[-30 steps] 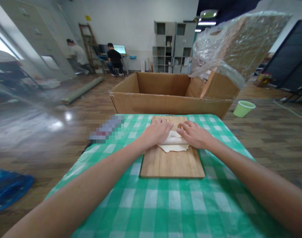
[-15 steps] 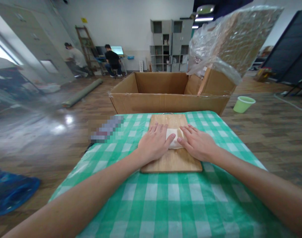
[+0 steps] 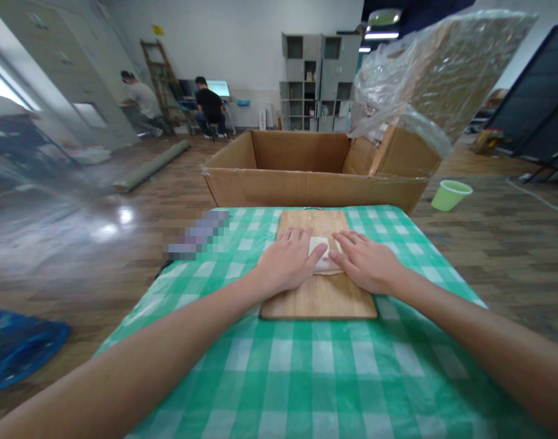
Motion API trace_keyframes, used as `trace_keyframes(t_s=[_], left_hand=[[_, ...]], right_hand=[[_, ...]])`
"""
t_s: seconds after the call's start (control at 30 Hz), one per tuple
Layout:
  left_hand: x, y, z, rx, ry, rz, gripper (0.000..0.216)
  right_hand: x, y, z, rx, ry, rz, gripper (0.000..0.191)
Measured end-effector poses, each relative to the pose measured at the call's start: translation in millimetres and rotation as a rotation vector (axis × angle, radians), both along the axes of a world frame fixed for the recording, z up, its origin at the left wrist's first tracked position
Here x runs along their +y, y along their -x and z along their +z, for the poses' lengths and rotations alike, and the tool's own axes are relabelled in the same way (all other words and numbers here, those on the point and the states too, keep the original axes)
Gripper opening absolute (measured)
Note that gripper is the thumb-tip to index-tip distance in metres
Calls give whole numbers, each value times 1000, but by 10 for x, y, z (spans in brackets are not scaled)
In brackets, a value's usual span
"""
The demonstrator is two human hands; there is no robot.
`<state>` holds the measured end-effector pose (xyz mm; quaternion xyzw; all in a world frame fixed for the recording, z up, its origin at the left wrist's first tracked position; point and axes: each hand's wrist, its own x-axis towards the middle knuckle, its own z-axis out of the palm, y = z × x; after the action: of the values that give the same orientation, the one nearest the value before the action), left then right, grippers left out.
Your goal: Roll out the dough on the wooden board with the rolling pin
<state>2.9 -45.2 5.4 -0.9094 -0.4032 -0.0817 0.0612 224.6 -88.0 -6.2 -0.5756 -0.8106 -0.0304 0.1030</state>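
A pale roll of dough [image 3: 323,256] lies on a wooden cutting board [image 3: 319,296] on the green-checked tablecloth [image 3: 306,366]. My left hand [image 3: 288,262] lies flat on the left end of the dough, fingers together, palm down. My right hand [image 3: 365,262] lies flat on the right end in the same way. Only a small middle piece of the dough shows between the two hands.
A large open cardboard box [image 3: 315,167] stands just beyond the table's far edge, with a plastic-wrapped carton [image 3: 436,79] leaning at its right. A green bucket [image 3: 450,195] stands on the floor at right. Two people sit at a desk [image 3: 210,110] far back.
A second ago the dough lay partly flat with my fingertips curling its far edge. Now it is rolled up and both palms lie over it, drawn a little toward me.
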Motion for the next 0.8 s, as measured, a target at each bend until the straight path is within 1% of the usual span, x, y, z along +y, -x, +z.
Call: trace_keyframes(t_s=[0.13, 0.3, 0.43, 0.6, 0.63, 0.7, 0.8], left_hand=[[258, -30, -14, 100, -36, -85, 48], [580, -71, -99, 112, -74, -123, 45], [675, -70, -130, 56, -71, -119, 44], [705, -91, -82, 104, -42, -129, 43], [718, -105, -68, 84, -23, -108, 44], [759, -139, -42, -21, 32, -13, 49], [849, -184, -11, -196, 91, 130, 57]], right_hand=[[272, -59, -8, 6, 55, 26, 75], [547, -152, -91, 19, 91, 81, 66], [633, -233, -175, -2, 60, 148, 57], [753, -303, -204, -63, 43, 238, 49], [787, -307, -199, -70, 40, 250, 48], [863, -308, -185, -91, 27, 264, 48], [982, -301, -166, -135, -23, 215, 51]])
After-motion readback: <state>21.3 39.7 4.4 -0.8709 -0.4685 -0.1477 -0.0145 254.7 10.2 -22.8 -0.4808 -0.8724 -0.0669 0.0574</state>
